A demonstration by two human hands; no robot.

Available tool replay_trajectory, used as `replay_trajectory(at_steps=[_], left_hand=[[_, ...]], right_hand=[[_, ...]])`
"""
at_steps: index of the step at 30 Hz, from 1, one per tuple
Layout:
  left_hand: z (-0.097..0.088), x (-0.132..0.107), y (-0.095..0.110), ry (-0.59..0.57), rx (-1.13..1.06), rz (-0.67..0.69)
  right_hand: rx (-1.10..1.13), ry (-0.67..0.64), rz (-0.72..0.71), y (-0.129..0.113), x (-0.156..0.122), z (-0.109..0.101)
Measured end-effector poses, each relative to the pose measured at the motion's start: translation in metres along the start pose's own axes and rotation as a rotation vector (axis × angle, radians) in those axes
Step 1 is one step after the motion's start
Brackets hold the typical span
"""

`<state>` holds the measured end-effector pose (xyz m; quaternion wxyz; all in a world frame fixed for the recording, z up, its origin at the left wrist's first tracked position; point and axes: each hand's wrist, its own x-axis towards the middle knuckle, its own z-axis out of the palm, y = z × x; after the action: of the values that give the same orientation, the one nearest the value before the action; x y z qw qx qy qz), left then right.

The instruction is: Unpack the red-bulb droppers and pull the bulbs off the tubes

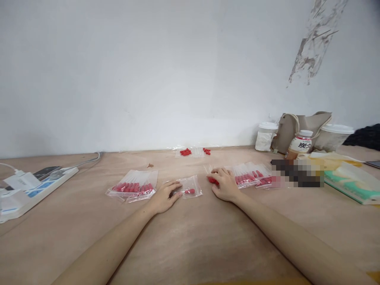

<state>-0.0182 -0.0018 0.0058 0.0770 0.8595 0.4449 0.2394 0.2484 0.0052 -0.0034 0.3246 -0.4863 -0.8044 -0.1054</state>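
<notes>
In front of me a small clear zip bag lies flat, with a red capsule-like piece in or on it; I cannot tell which. My left hand grips the left edge of this bag between thumb and fingers. To the right, my right hand curls its fingers over red pieces, which are partly hidden under it. Left of my left hand lie overlapping clear bags with rows of red pieces. More filled bags spread out just beyond my right hand.
Two small groups of red pieces lie on clear plastic by the wall. A power strip with chargers and a phone sits at left. At right stand a lidded cup, a bottle, a bag and a green-and-white packet.
</notes>
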Motion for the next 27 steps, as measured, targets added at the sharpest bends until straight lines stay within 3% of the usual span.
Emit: replay_trajectory(at_steps=[7, 12, 24, 27], left_hand=[[0.000, 0.001, -0.002, -0.002, 0.008, 0.006], [0.001, 0.000, -0.002, -0.007, 0.004, 0.007], [-0.001, 0.000, 0.000, -0.011, -0.004, 0.015], [-0.002, 0.000, 0.001, -0.014, -0.015, 0.017]], right_hand=[[-0.042, -0.061, -0.064, 0.001, 0.005, 0.002], [-0.033, -0.010, -0.074, 0.000, 0.007, 0.004], [0.074, 0.057, 0.024, -0.006, 0.003, -0.004], [0.123, 0.011, 0.012, -0.013, 0.003, -0.006]])
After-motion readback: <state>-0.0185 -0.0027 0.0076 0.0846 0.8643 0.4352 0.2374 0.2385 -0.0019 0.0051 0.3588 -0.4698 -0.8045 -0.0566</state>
